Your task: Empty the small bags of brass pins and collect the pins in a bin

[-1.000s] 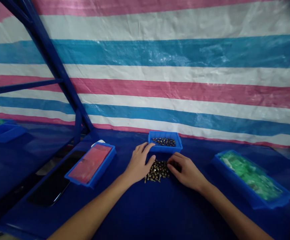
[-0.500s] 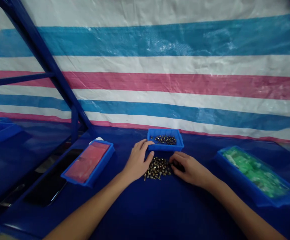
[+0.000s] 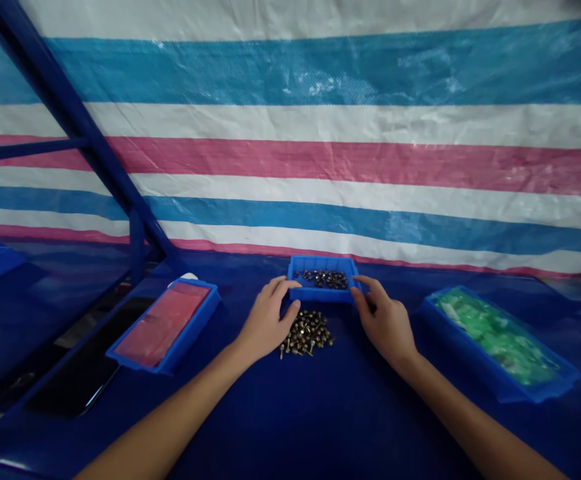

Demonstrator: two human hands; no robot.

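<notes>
A small blue tray (image 3: pixel 322 293) stands at the back middle of the table, with dark metal screws (image 3: pixel 331 279) inside it. In front of it lies a loose pile of brass-coloured screws (image 3: pixel 307 332). My left hand (image 3: pixel 269 319) is open at the tray's left front corner, its fingertips by the rim and its thumb apart beside the pile. At the tray's right end, my right hand (image 3: pixel 386 321) closes thumb and forefinger on the edge. Its other fingers are curled and partly hidden.
On the left are a blue tray with pink sheets (image 3: pixel 164 325) and a dark phone-like slab (image 3: pixel 77 370). A blue tray of green plastic packets (image 3: pixel 497 337) stands right. A blue metal frame (image 3: pixel 83 133) rises at left, before a striped tarpaulin (image 3: pixel 340 160).
My right hand has moved from the right side of the screw pile up to the tray's right end. My left hand stays by the tray's left corner. The view has shifted slightly.
</notes>
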